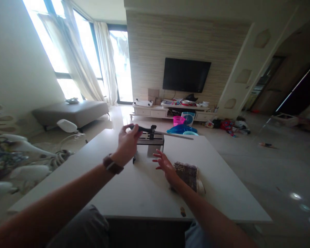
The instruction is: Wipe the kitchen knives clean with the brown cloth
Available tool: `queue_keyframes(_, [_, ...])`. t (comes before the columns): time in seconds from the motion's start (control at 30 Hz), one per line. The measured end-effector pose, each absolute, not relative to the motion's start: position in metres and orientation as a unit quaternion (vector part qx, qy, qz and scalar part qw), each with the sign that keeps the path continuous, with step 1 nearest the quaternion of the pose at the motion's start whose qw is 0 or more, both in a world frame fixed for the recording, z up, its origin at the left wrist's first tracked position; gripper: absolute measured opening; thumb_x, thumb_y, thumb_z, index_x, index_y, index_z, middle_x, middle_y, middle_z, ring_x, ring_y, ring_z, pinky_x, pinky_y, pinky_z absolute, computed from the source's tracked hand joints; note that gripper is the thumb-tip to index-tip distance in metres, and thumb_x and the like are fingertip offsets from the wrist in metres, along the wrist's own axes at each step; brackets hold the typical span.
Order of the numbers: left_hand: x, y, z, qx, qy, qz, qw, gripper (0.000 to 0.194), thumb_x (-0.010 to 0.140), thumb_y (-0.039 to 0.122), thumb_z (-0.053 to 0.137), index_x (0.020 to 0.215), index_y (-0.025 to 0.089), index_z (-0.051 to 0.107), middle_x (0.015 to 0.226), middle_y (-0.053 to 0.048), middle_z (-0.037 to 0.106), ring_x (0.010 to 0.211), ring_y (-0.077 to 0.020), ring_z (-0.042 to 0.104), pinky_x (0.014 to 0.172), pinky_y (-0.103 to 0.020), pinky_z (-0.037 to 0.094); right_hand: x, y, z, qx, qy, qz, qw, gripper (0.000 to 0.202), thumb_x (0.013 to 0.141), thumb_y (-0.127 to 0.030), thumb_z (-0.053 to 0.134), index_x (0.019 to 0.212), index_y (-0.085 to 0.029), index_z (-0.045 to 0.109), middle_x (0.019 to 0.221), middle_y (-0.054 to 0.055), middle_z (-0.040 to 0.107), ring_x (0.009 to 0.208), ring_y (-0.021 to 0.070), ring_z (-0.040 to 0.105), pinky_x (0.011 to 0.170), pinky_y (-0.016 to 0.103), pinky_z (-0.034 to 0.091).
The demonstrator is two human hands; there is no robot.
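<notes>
In my left hand (127, 144) is the black handle of a long thin tool (174, 135), which points to the right like a rod or blade. Its shaft passes by a black clamp (152, 132) on top of a small metal stand (157, 141) on the white table (134, 193). My right hand (165, 166) is spread, fingers apart and holding nothing, just in front of the stand. A brown patterned cloth (187, 174) lies beside my right wrist, partly hidden by the forearm.
A small dark and yellow object (183, 211) lies near the table's front edge. Beyond the table are a pink basket (179, 120) and a blue bag (179, 129). White chairs (31, 172) stand at the left.
</notes>
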State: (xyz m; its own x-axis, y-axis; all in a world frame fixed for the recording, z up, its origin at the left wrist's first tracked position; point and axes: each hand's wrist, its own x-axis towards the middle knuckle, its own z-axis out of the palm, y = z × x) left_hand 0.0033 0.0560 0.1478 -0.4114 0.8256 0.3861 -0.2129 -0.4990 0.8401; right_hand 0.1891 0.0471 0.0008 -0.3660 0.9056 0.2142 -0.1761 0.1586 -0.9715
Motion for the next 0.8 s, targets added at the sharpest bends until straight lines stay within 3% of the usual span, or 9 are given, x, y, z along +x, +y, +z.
queue_keyframes(0.1, [0.028, 0.038, 0.1, 0.244, 0.38, 0.729, 0.514, 0.014, 0.093, 0.01, 0.064, 0.092, 0.019, 0.054, 0.083, 0.001, 0.067, 0.073, -0.0078, 0.071, 0.075, -0.021, 0.061, 0.182, 0.04, 0.004, -0.285, -0.531, 0.615, 0.509, 0.065, 0.092, -0.066, 0.057, 0.15, -0.044, 0.04, 0.156, 0.006, 0.05, 0.131, 0.0264, 0.059, 0.089, 0.037, 0.053])
queue_keyframes(0.2, [0.047, 0.028, 0.067, 0.179, 0.375, 0.69, 0.593, 0.016, 0.091, 0.006, 0.066, 0.093, 0.018, 0.056, 0.084, -0.003, 0.072, 0.078, -0.011, 0.074, 0.078, -0.021, 0.061, 0.18, 0.038, 0.004, -0.286, -0.478, 0.627, 0.544, 0.062, 0.093, -0.07, 0.05, 0.149, -0.046, 0.038, 0.157, 0.004, 0.05, 0.134, 0.0255, 0.057, 0.092, 0.039, 0.053])
queue_keyframes(0.33, [0.044, 0.029, 0.039, 0.253, 0.376, 0.601, 0.658, 0.027, 0.082, 0.01, 0.079, 0.081, 0.016, 0.053, 0.085, -0.007, 0.074, 0.085, -0.0165, 0.076, 0.086, -0.026, 0.061, 0.185, 0.042, 0.0, -0.294, -0.431, 0.62, 0.587, 0.057, 0.09, -0.07, 0.056, 0.137, -0.038, 0.05, 0.143, 0.007, 0.063, 0.127, 0.0267, 0.063, 0.096, 0.043, 0.053])
queue_keyframes(0.43, [0.025, 0.032, 0.026, 0.409, 0.367, 0.484, 0.681, 0.032, 0.076, 0.024, 0.086, 0.082, 0.016, 0.056, 0.089, -0.007, 0.074, 0.079, -0.0187, 0.076, 0.081, -0.03, 0.061, 0.19, 0.044, -0.004, -0.295, -0.463, 0.598, 0.584, 0.042, 0.092, -0.063, 0.061, 0.118, -0.031, 0.063, 0.134, 0.008, 0.069, 0.125, 0.0264, 0.063, 0.1, 0.044, 0.052])
queue_keyframes(0.53, [0.007, 0.029, 0.019, 0.543, 0.33, 0.36, 0.683, 0.036, 0.079, 0.029, 0.081, 0.108, 0.016, 0.065, 0.096, -0.008, 0.073, 0.081, -0.0189, 0.072, 0.067, -0.026, 0.056, 0.187, 0.039, -0.007, -0.304, -0.532, 0.569, 0.549, 0.032, 0.093, -0.057, 0.064, 0.104, -0.028, 0.069, 0.128, 0.007, 0.072, 0.123, 0.0249, 0.063, 0.104, 0.043, 0.05])
queue_keyframes(0.6, [0.0, 0.023, 0.017, 0.573, 0.331, 0.305, 0.684, 0.033, 0.077, 0.028, 0.079, 0.104, 0.016, 0.065, 0.089, -0.006, 0.07, 0.068, -0.0146, 0.064, 0.056, -0.023, 0.051, 0.18, 0.034, -0.007, -0.309, -0.572, 0.564, 0.51, 0.032, 0.092, -0.057, 0.065, 0.101, -0.027, 0.072, 0.127, 0.006, 0.072, 0.12, 0.0244, 0.065, 0.103, 0.042, 0.051])
queue_keyframes(0.7, [-0.002, 0.016, 0.017, 0.56, 0.391, 0.275, 0.677, 0.023, 0.079, 0.031, 0.071, 0.095, 0.017, 0.061, 0.061, 0.006, 0.052, 0.047, -0.0086, 0.043, 0.042, -0.02, 0.036, 0.175, 0.036, -0.005, -0.297, -0.636, 0.574, 0.422, 0.036, 0.089, -0.056, 0.067, 0.111, -0.027, 0.072, 0.129, 0.005, 0.07, 0.116, 0.0238, 0.066, 0.096, 0.04, 0.054])
queue_keyframes(0.8, [-0.004, 0.017, 0.02, 0.578, 0.448, 0.273, 0.625, 0.021, 0.075, 0.032, 0.07, 0.075, 0.019, 0.054, 0.053, 0.008, 0.042, 0.042, -0.0067, 0.035, 0.038, -0.019, 0.026, 0.196, 0.058, -0.001, -0.302, -0.704, 0.555, 0.323, 0.052, 0.076, -0.044, 0.084, 0.123, -0.028, 0.069, 0.13, 0.005, 0.069, 0.119, 0.0243, 0.065, 0.095, 0.039, 0.054])
